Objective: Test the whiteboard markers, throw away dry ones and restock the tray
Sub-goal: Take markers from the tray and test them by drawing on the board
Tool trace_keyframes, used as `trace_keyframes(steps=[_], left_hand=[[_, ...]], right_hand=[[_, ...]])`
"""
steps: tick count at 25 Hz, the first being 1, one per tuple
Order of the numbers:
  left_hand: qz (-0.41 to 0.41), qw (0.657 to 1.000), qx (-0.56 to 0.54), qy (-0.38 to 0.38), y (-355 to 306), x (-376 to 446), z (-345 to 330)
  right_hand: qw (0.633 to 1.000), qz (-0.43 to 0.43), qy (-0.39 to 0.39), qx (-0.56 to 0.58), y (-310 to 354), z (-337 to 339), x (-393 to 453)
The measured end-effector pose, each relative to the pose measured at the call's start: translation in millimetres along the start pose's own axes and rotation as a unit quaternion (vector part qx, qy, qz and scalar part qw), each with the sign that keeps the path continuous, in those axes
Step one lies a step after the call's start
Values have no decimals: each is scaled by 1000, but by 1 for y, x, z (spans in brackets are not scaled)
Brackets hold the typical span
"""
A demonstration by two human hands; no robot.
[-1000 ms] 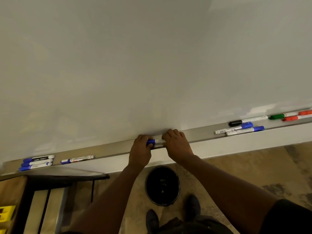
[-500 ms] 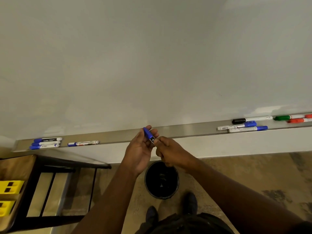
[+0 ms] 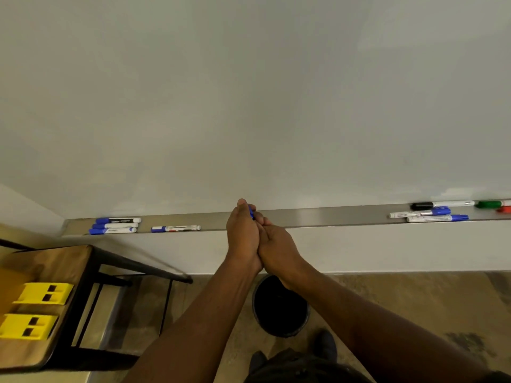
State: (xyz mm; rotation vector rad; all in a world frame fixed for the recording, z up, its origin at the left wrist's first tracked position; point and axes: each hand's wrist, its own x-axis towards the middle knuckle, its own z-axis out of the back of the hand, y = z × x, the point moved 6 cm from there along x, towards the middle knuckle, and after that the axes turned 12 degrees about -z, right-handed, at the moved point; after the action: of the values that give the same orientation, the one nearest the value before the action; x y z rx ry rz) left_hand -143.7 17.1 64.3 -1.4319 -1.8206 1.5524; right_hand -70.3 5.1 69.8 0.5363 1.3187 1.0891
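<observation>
Testing looks barely begun: both hands, left hand [image 3: 243, 233] and right hand [image 3: 276, 247], clasp one blue marker [image 3: 251, 212] at frame centre above the tray [image 3: 318, 217]. Markers at left [image 3: 116, 225] and right [image 3: 431, 214] lie untouched; the bin [image 3: 279, 308] waits below.

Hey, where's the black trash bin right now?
In the head view, the black bin stands on the floor just below centre, under the joined left hand and right hand, below the marker tray.
</observation>
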Motion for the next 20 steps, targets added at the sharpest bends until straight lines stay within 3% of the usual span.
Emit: trace_keyframes(steps=[9, 16, 20], left_hand=[[9, 999, -7, 49, -10, 2, 10], [-26, 998, 14, 60, -30, 10, 7], [-12, 992, -18, 122, -48, 12, -3]], right_hand=[[997, 7, -70, -29, 5, -15, -10], [992, 48, -86, -78, 24, -15, -13], [993, 81, -67, -50, 38, -5, -24]])
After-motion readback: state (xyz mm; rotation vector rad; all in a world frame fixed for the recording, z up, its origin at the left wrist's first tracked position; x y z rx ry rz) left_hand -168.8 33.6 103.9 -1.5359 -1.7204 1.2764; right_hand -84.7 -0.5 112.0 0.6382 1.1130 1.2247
